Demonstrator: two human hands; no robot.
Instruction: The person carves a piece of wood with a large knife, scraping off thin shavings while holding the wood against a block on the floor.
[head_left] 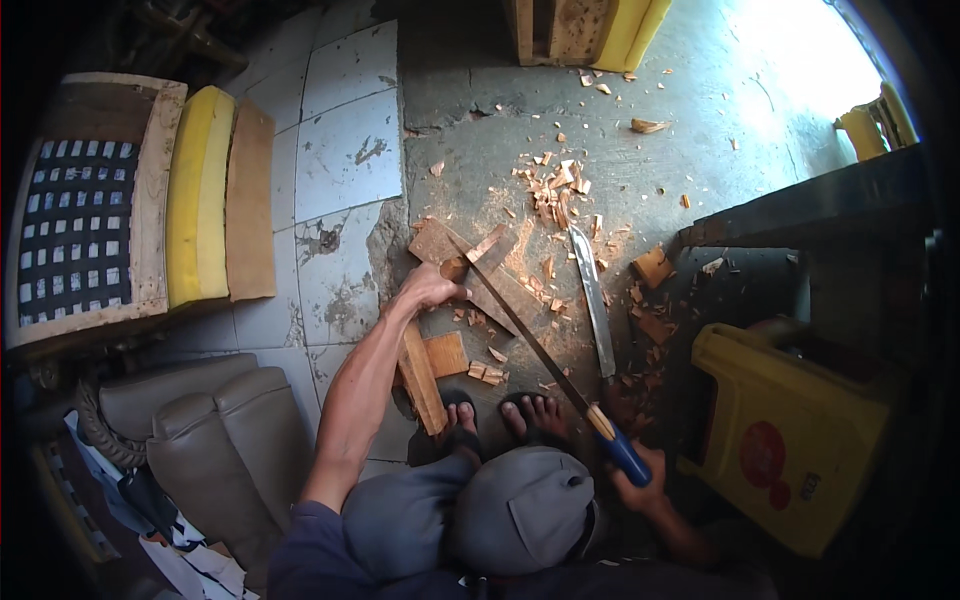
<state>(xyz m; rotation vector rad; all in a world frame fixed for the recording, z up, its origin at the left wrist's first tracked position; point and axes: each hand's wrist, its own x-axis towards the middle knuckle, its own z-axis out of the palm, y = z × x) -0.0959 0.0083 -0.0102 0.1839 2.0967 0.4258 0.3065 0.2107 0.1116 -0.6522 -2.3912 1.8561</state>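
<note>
My left hand (430, 288) reaches forward and presses on a piece of wood (452, 255) lying on the concrete floor. My right hand (640, 478) grips the blue handle of a hand saw (545, 352), whose long thin blade runs diagonally up to the wood under my left hand. A second blade, a long machete (594, 300), lies on the floor just right of the saw. My feet in sandals (500, 412) stand near short wood offcuts (428, 368).
Wood chips (556, 188) litter the floor ahead. A yellow plastic stool (790, 440) lies at my right. At left stand a webbed seat frame (80, 215), yellow foam (198, 195) and a grey upholstered cushion (215, 430). More wood and foam (585, 30) sit at the top.
</note>
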